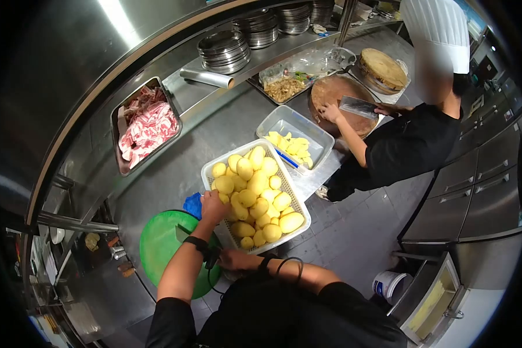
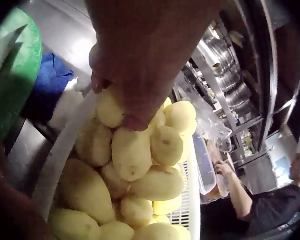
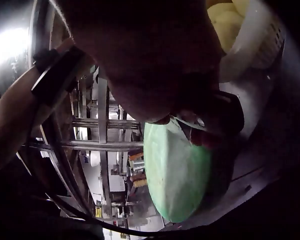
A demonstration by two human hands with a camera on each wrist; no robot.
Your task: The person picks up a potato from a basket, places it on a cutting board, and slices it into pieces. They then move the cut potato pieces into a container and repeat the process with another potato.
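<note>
A white perforated basket point(image 1: 292, 190) heaped with peeled potatoes point(image 1: 247, 197) stands on the steel counter. My left hand point(image 1: 213, 207) reaches over its left rim. In the left wrist view, the fingers and thumb of that hand pinch a potato point(image 2: 109, 109) right beside the rim. Close to my body, my right hand point(image 1: 233, 260) grips the black handle point(image 3: 227, 112) of a kitchen knife. The knife's blade point(image 1: 181, 233) extends over a round green cutting board point(image 1: 156, 249), partly hidden by my left forearm. No food shows on the visible part of the board.
A blue cloth point(image 1: 193, 204) lies between board and basket. Beyond the basket, a clear tub point(image 1: 263, 124) holds cut potato pieces. Another person point(image 1: 412, 136) uses a cleaver point(image 1: 358, 107) at a round wooden block point(image 1: 330, 90). A tray of sliced meat point(image 1: 148, 124) sits at the left.
</note>
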